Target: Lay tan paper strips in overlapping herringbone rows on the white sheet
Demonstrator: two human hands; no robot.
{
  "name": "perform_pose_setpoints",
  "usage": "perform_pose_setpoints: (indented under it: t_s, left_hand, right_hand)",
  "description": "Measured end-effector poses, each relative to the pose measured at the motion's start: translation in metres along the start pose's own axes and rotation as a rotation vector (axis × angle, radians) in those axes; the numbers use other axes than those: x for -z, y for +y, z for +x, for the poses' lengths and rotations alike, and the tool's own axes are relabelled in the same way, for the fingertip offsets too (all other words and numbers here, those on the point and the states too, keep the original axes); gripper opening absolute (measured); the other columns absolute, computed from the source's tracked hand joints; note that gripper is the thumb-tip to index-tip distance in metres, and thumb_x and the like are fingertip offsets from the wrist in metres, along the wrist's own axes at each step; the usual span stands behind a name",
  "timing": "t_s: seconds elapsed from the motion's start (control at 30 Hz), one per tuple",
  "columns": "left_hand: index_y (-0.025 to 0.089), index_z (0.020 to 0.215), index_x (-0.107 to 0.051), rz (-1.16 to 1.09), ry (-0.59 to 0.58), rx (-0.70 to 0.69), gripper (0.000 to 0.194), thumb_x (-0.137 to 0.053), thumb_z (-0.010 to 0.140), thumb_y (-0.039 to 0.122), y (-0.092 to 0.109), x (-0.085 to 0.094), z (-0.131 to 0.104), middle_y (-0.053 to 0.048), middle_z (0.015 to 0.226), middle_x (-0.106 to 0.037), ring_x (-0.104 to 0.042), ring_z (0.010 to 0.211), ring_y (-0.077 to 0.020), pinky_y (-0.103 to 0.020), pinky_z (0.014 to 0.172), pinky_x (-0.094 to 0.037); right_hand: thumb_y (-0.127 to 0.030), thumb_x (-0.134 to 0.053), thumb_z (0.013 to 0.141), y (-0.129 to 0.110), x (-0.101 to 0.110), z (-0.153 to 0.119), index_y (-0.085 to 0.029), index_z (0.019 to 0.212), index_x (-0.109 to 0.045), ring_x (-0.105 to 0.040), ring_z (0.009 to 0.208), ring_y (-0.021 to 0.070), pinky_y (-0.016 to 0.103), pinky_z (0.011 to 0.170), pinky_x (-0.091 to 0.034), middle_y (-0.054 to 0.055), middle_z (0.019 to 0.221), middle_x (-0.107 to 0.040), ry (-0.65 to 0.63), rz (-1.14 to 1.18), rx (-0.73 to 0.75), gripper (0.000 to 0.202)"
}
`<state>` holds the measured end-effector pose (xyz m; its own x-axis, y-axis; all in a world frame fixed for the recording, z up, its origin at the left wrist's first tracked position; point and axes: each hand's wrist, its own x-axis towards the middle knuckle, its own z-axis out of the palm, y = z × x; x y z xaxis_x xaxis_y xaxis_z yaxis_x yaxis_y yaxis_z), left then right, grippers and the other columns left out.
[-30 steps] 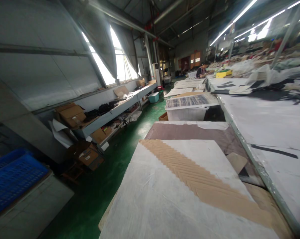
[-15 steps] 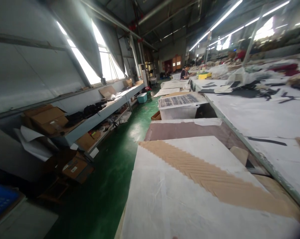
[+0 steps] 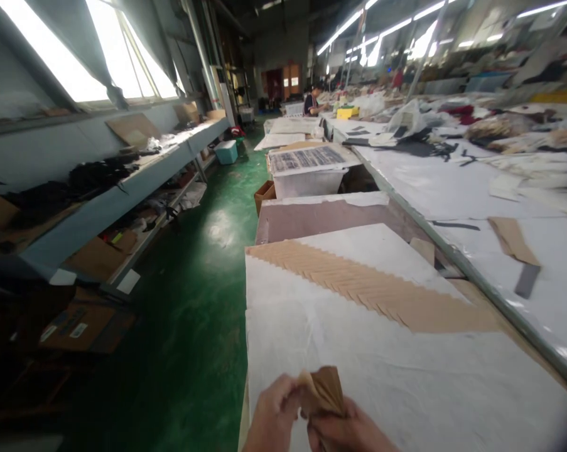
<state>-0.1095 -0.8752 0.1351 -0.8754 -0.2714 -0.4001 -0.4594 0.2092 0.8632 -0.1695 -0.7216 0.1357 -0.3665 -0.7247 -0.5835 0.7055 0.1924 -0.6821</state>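
Note:
At the lower middle of the head view, both hands are together over the near end of a white-covered table (image 3: 292,351). My left hand (image 3: 274,411) has its fingers pinched on the left edge of a folded brown piece of material (image 3: 326,386). From below and to the right, my right hand (image 3: 346,430) is closed around the same piece. Whether it is cloth or leather I cannot tell. Beyond my hands, many tan pieces (image 3: 358,282) lie overlapped in a slanting row on the white cover, apart from my fingers.
A long worktable (image 3: 405,182) with plastic bags and scraps runs along the right. Left is a green floor aisle (image 3: 208,301), then a bench (image 3: 123,194) with boxes and dark material. A white tub (image 3: 306,183) stands ahead. A person (image 3: 313,102) sits farther off.
My hands have come into view from below with the brown piece between them. The view has turned to the right and tilted down; the row of tan pieces looks unchanged.

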Motion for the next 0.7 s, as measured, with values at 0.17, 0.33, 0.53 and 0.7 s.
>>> perform_pose_setpoints:
  t_s: [0.17,0.33,0.53,0.7]
  left_hand:
    - [0.017,0.122,-0.049,-0.264,0.006,0.073,0.053,-0.061,0.078,0.045,0.011,0.015,0.015,-0.009,0.105,-0.061,-0.058,0.078,-0.0157,-0.024,0.058,-0.046]
    - [0.015,0.083,-0.059,-0.162,0.132,0.039,0.027,-0.064,0.077,0.042,0.014,0.005,0.023,0.001,0.071,-0.056,-0.047,0.06,-0.009,-0.02,0.052,-0.038]
    - [0.016,0.081,-0.058,-0.209,0.393,0.036,0.026,-0.059,0.082,0.042,0.011,0.003,0.031,0.004,0.065,-0.05,-0.039,0.056,-0.007,-0.019,0.052,-0.034]
    - [0.015,0.085,-0.061,-0.412,0.519,0.115,0.032,-0.065,0.076,0.046,-0.015,0.023,0.043,0.0,0.073,-0.056,-0.047,0.06,-0.0085,-0.021,0.056,-0.04]
  right_hand:
    - [-0.027,-0.057,0.073,-0.015,0.001,0.016,-0.012,0.064,-0.061,-0.057,0.051,0.0139,0.026,0.054,-0.045,0.004,0.058,-0.061,-0.027,0.192,0.049,0.018]
    - [-0.024,-0.056,0.075,-0.014,0.014,0.018,-0.012,0.068,-0.062,-0.058,0.051,0.0143,0.027,0.055,-0.045,0.003,0.059,-0.061,-0.071,0.196,0.029,0.015]
    - [-0.029,-0.061,0.077,0.006,0.044,0.022,-0.01,0.075,-0.062,-0.058,0.053,0.0131,0.026,0.053,-0.045,0.005,0.066,-0.063,-0.112,0.179,0.014,0.02]
    - [-0.035,-0.067,0.074,0.007,0.074,0.024,-0.014,0.09,-0.057,-0.057,0.053,0.0117,0.024,0.053,-0.044,0.003,0.071,-0.064,-0.018,0.116,0.002,0.029]
